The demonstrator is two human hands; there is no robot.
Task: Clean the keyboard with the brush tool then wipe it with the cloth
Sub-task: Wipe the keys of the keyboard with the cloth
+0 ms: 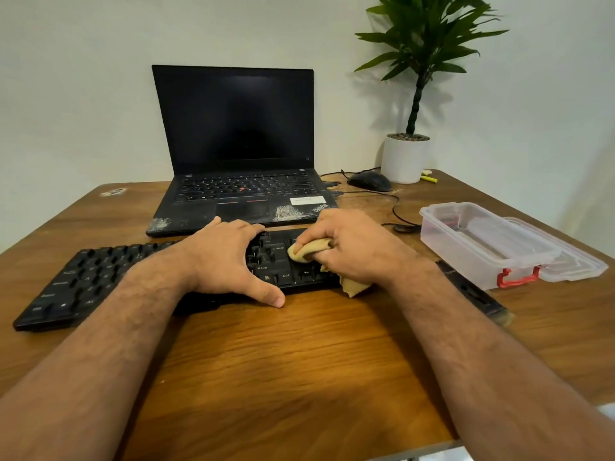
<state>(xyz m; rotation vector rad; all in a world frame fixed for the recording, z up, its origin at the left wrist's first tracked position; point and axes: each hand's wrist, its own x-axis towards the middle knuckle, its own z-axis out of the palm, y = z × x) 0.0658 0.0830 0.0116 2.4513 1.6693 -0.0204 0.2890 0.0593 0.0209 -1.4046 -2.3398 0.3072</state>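
Note:
A black keyboard (86,277) lies across the wooden table, in front of the laptop. My left hand (226,257) rests on its middle with fingers spread over the keys and the thumb at the front edge. My right hand (352,247) grips a bunched tan cloth (307,250) and presses it on the keys at the keyboard's right end. A corner of the cloth hangs out below the hand. The black brush tool (472,291) lies on the table to the right, partly hidden by my right forearm, with its pale bristles toward the front.
An open black laptop (239,134) stands behind the keyboard. A clear plastic box (479,241) with red clasps and its lid sit at the right. A black mouse (369,180) with its cable and a potted plant (404,154) stand at the back right.

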